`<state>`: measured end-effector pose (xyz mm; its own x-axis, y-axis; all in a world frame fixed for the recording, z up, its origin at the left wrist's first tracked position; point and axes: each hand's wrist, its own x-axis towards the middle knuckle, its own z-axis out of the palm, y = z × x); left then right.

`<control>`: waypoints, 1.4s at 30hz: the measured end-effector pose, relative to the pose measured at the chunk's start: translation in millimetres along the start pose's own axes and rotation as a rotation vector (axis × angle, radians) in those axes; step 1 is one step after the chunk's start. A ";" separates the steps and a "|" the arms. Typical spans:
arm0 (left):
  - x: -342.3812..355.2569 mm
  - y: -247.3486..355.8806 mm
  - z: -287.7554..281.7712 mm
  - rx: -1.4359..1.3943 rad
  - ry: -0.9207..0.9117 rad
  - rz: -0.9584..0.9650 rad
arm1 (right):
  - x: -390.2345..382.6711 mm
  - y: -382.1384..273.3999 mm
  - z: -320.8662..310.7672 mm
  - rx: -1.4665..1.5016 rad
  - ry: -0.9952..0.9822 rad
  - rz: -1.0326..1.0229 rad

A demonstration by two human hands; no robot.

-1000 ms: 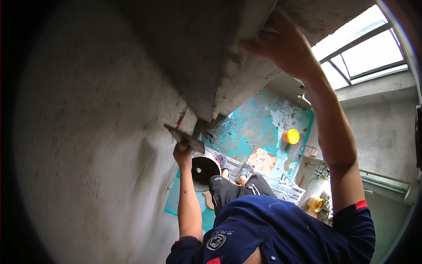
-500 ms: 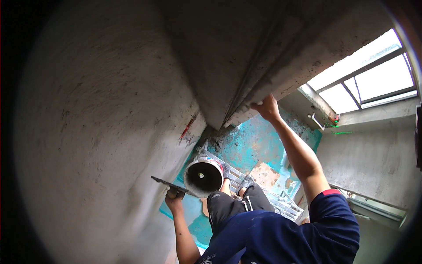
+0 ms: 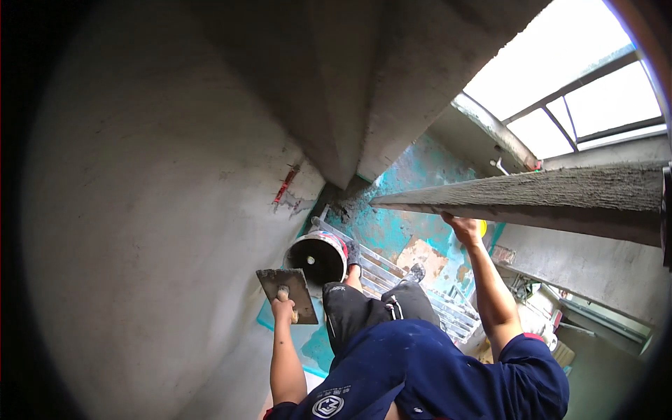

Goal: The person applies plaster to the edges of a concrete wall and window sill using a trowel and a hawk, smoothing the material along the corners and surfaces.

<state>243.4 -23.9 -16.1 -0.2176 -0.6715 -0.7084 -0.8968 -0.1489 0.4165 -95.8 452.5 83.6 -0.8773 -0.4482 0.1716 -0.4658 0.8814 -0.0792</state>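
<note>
Remotely, I'm gripping the float point(image 3: 288, 297) with the left hand point(image 3: 282, 310), near the bucket point(image 3: 325, 271), while the right hand point(image 3: 464, 227) is holding the rough-faced bar point(image 3: 521, 196) by its lower edge. With one hand supporting it, I'm risking its overhanging length twisting loose

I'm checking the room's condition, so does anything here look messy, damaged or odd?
Yes. The turquoise floor looks blotchy, its colour broken by grey, with a dark, dirty-looking area near the corner. On the left wall, a narrow red mark sits beside a rough patch, interrupting the grey plaster.
</note>
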 end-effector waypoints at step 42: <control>249.4 -155.7 509.9 0.624 0.042 0.667 | -271.3 373.4 230.5 0.734 0.537 0.876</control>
<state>132.4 201.9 -548.2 -0.7624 -0.5050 -0.4047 -0.6380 0.6912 0.3394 -58.4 868.7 -218.9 -0.8463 0.5116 0.1486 0.1407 0.4836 -0.8639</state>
